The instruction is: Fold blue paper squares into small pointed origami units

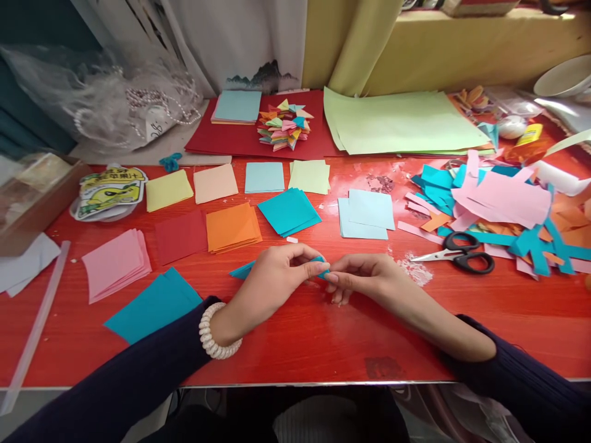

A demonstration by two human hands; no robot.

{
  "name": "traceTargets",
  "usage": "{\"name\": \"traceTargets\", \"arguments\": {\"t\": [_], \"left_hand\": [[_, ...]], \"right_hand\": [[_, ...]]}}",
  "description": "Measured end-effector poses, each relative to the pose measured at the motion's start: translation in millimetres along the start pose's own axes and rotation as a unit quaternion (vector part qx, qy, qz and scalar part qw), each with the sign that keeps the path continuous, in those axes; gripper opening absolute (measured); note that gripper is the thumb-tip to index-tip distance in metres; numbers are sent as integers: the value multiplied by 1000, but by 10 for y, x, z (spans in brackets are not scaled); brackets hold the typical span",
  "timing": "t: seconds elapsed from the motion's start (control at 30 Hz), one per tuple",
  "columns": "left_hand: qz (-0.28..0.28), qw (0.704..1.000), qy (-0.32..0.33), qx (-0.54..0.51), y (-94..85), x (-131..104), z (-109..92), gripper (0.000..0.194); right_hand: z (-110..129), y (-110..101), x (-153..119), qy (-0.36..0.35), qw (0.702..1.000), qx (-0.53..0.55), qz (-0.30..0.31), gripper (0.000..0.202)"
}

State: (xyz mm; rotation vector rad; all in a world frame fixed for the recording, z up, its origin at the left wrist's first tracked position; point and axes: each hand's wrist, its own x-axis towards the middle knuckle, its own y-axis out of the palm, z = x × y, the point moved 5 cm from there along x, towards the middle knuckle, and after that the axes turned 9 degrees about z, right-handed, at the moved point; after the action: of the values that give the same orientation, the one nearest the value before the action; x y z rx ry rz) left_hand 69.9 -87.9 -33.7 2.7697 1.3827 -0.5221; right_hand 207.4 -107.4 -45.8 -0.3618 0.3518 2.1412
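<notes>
While the left hand point(277, 277) pinches a small blue paper point(320, 266) over the middle of the red table point(305, 351), the right hand point(369, 275) sits at its right end.
Left thumb and finger closed on paper; right fingers bunched, nearly together, can't tell if gripping. Blue piece point(241, 271) partly hidden by left hand; blue stack point(290, 212) just beyond; pale blue squares point(367, 215) beyond right hand; scissors point(459, 252) to its right, near scraps point(503, 200). Orange stack point(233, 227) and pink stack point(115, 263) leftward; folded ornament point(285, 126) at back.
</notes>
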Motion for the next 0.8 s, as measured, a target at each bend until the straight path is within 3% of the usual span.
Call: {"name": "traceTargets", "arguments": {"t": [0.2, 0.57, 0.7, 0.8], "left_hand": [[2, 1000, -8, 6, 19, -26, -18, 13], [9, 998, 9, 62, 43, -35, -8, 15], [44, 992, 4, 121, 78, -53, -53, 12], [63, 988, 36, 133, 121, -87, -107, 11]], "right_hand": [[2, 41, -27, 29, 999, -33, 32, 25], [-34, 65, -80, -3, 995, -95, 39, 31], [-35, 75, -90, -4, 992, -119, 39, 29], [-28, 94, -102, -8, 992, -121, 48, 30]]}}
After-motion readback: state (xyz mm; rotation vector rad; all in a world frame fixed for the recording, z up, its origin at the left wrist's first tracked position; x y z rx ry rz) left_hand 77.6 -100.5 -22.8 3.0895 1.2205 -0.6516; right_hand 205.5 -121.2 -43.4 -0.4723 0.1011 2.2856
